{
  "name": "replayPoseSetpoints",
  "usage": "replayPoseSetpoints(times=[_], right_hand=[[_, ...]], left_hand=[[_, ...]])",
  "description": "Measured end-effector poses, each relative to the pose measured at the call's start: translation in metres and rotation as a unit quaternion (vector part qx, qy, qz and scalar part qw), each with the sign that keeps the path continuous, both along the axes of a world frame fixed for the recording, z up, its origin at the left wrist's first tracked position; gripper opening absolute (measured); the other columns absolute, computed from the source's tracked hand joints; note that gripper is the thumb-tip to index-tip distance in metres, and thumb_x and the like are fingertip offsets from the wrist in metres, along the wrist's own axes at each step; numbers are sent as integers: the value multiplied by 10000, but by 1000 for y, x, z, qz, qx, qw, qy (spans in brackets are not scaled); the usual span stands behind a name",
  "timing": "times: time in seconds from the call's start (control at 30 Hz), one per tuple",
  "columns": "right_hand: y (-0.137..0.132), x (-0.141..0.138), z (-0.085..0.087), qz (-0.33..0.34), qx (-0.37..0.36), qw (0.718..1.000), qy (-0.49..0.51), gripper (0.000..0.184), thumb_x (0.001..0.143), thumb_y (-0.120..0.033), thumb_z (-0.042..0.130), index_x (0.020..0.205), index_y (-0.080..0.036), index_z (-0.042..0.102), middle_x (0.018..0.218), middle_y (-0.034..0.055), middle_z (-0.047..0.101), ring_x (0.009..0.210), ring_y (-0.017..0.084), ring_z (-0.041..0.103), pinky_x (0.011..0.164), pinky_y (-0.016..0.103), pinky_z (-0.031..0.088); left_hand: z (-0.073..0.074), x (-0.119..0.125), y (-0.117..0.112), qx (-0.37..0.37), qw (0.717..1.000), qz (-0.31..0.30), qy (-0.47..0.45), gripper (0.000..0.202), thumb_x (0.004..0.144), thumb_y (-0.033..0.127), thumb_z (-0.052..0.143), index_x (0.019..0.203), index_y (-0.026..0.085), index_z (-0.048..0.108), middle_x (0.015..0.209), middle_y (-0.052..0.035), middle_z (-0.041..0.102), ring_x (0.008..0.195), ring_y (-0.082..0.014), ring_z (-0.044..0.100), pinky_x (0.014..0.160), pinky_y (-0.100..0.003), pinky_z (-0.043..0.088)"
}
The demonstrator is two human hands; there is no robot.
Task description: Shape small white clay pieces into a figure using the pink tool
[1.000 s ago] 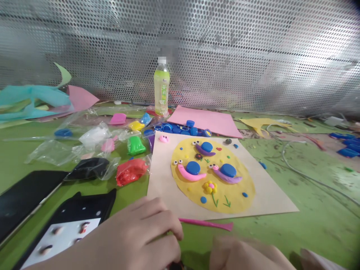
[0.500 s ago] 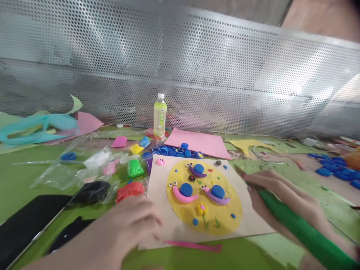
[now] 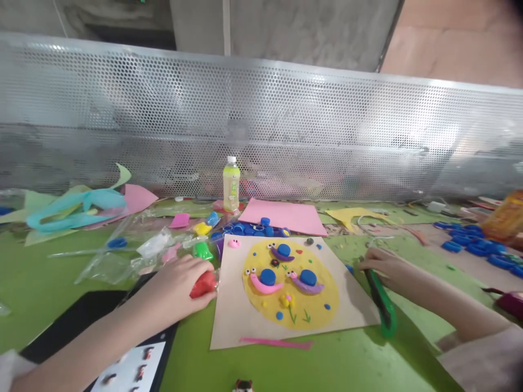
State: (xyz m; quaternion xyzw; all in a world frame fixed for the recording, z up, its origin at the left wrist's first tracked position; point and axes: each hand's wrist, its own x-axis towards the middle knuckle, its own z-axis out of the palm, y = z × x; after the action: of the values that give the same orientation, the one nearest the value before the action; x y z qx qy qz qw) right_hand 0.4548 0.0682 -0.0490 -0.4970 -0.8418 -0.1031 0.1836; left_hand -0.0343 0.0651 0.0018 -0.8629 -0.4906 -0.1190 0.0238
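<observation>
left hand [image 3: 190,280]: gripping red packet [image 3: 203,285] | right hand [image 3: 378,260]: gripping green object [image 3: 384,306] | snail picture [image 3: 231,302] between | bottle [image 3: 231,188] beyond

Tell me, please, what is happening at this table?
A person has both hands out on either side of a pale sheet. The left hand holds a red packet near the sheet's left edge. The right hand, at the sheet's right side, holds a green object; I cannot tell exactly what it is. On the sheet is a yellow round bearing three snail figures, and a pink strip lies along the near edge.
</observation>
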Motion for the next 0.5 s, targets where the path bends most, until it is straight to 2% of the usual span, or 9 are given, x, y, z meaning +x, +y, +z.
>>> replayPoseSetpoints(times=[0.07, 0.17, 0.27, 0.37, 0.5], right_hand=[[5, 6, 0, 7, -37, 999, -26, 427, 776, 26, 436, 848, -216, 780, 787, 92, 662, 761, 208, 666, 702, 301, 562], [7, 13, -2, -18, -63, 996, -52, 509, 779, 54, 382, 957, -201, 785, 846, 116, 683, 816, 229, 678, 752, 352, 577], [3, 16, -6, -54, -82, 992, -74, 682, 669, 119, 359, 1111, -216, 755, 967, 111, 713, 900, 221, 700, 808, 351, 583], [-3, 17, -8, -98, -84, 987, -91, 797, 565, 136, 352, 1178, -204, 730, 1054, 114, 733, 989, 232, 708, 878, 370, 581], [-12, 4, 5, -140, -53, 984, -92, 780, 580, 114, 379, 1233, -168, 697, 1111, 145, 739, 1046, 276, 711, 873, 405, 596]], left_hand=[[0, 0, 0, 6, 1000, 6, -12, 155, 825, 374, 620, 872, 228, 643, 889, -45, 725, 895, -270, 671, 864, -431, 487], [2, 0, -3, 2, 999, 1, -44, 194, 895, 390, 544, 948, 226, 632, 935, -43, 720, 873, -237, 667, 847, -381, 485], [6, 4, -12, -16, 996, -20, -85, 278, 979, 409, 401, 1108, 241, 582, 956, -16, 697, 818, -178, 662, 762, -287, 494], [11, 10, -26, -54, 988, -25, -140, 342, 1007, 432, 299, 1216, 263, 510, 930, -1, 673, 810, -162, 659, 725, -245, 502], [12, 14, -38, -135, 968, -6, -213, 344, 956, 532, 399, 1165, 291, 529, 952, -4, 680, 890, -199, 662, 737, -255, 516]])
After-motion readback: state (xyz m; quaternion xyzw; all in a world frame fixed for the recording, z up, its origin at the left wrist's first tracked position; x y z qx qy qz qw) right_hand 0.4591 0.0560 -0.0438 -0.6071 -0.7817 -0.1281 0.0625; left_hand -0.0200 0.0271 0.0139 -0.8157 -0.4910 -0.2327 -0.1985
